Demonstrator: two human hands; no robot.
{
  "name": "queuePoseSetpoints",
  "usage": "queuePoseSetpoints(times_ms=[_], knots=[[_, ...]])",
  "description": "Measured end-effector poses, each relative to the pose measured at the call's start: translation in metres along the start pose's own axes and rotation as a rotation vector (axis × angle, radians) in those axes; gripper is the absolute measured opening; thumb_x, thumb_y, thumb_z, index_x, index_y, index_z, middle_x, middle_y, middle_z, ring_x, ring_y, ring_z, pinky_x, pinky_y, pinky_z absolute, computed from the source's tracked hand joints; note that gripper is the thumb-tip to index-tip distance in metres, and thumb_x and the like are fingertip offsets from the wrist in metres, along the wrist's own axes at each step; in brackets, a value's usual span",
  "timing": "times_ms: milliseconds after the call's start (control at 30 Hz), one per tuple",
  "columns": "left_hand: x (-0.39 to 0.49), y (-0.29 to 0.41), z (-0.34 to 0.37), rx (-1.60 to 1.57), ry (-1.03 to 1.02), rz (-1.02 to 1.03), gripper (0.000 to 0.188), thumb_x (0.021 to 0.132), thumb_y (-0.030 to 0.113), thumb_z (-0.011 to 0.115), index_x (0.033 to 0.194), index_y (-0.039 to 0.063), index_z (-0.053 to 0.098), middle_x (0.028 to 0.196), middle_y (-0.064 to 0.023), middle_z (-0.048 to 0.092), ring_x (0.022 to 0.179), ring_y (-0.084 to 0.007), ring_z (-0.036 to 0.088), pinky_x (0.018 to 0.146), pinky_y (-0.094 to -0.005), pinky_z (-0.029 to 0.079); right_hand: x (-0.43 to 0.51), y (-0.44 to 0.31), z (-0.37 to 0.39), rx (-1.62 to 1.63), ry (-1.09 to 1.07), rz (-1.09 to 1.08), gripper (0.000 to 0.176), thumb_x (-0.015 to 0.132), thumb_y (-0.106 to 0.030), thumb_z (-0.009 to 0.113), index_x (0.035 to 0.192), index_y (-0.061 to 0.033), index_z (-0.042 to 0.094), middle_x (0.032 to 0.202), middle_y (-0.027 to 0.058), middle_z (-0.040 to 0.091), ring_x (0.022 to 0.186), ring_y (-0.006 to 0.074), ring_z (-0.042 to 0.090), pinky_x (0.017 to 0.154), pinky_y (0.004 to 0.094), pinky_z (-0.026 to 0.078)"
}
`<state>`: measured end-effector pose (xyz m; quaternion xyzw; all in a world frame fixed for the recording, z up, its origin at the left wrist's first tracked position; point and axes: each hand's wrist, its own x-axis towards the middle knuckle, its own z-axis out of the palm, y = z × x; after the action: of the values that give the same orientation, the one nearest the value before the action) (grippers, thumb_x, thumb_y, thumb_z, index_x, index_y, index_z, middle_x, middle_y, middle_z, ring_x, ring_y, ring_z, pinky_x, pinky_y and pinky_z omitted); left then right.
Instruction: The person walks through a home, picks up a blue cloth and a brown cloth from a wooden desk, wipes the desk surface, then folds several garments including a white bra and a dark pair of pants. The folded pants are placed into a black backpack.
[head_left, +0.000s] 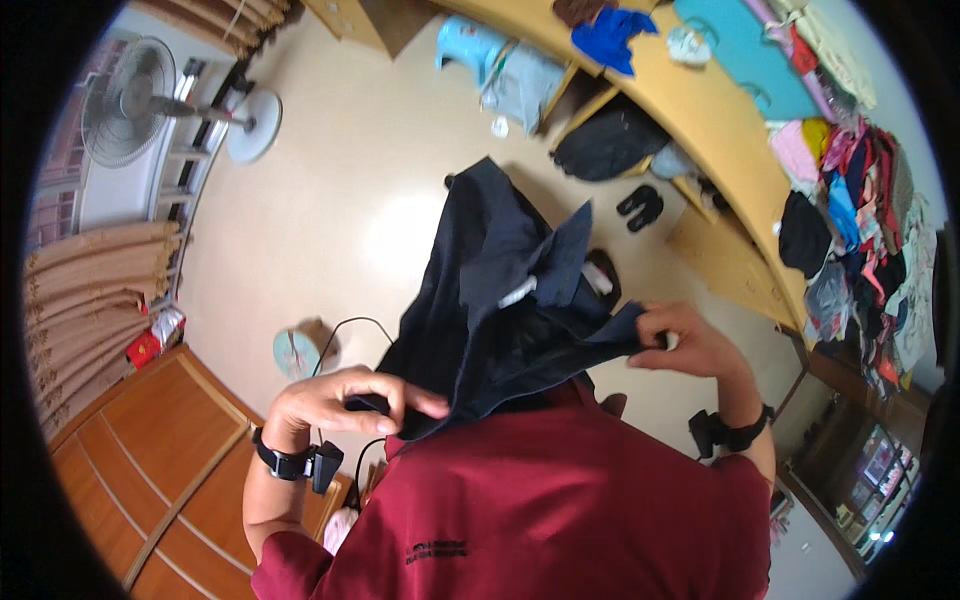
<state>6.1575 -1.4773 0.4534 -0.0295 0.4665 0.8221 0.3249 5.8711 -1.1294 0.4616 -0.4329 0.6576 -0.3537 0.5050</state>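
Observation:
A dark navy collared garment (442, 300) hangs in front of my chest, its collar upright and a white label inside the neck. My left hand (352, 401), at the lower left, is curled around one edge of the dark cloth. On the other side my right hand (679, 341) pinches the opposite edge between thumb and fingers, so the cloth stretches between both hands. A black strap with a small black device sits on each wrist. Below the garment shows my dark red shirt (555, 495).
A standing fan (131, 101) is at the upper left. A round stool (296, 354) stands by a black cable. To the right runs a wooden desk (720, 142) with piled clothes (874, 225) beyond it. Black slippers (640, 208) and a blue plastic stool (469, 45) are on the floor.

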Motion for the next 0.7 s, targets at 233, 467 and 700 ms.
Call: queuePoseSetpoints(times_ms=[233,467,700], knots=[[-0.032,-0.084,0.033,0.024,0.385,-0.396,0.063,0.103,0.065,0.048,0.116,0.003,0.047,0.085,-0.0105,0.062,0.072,-0.0170,0.070,0.071,-0.0290,0.057,-0.013,0.000,0.117,0.069,-0.257,0.000,0.035,0.087,-0.011,0.074,0.075,-0.0082,0.042,0.077,0.0063,0.043,0.078,0.0262,0.042,0.071,0.0382,0.039],[-0.057,-0.109,0.017,0.479,0.378,-0.386,0.105,0.087,0.038,0.071,0.159,-0.011,0.015,0.134,-0.0260,0.054,0.100,-0.0285,0.065,0.095,-0.0351,0.052,0.023,-0.055,0.186,-0.048,-0.159,0.047,0.033,0.090,-0.013,0.069,0.122,-0.0149,0.061,0.089,0.0062,0.056,0.082,0.0292,0.060,0.071,0.0401,0.049],[-0.107,-0.149,-0.044,0.276,0.583,-0.342,0.037,0.104,0.025,0.059,0.132,0.000,0.060,0.095,-0.0067,0.067,0.088,-0.0155,0.062,0.080,-0.0296,0.051,0.094,-0.089,0.254,-0.488,-0.183,-0.051,0.022,0.085,-0.017,0.070,0.107,-0.0209,0.073,0.101,0.0055,0.062,0.089,0.0267,0.063,0.084,0.0420,0.049]])
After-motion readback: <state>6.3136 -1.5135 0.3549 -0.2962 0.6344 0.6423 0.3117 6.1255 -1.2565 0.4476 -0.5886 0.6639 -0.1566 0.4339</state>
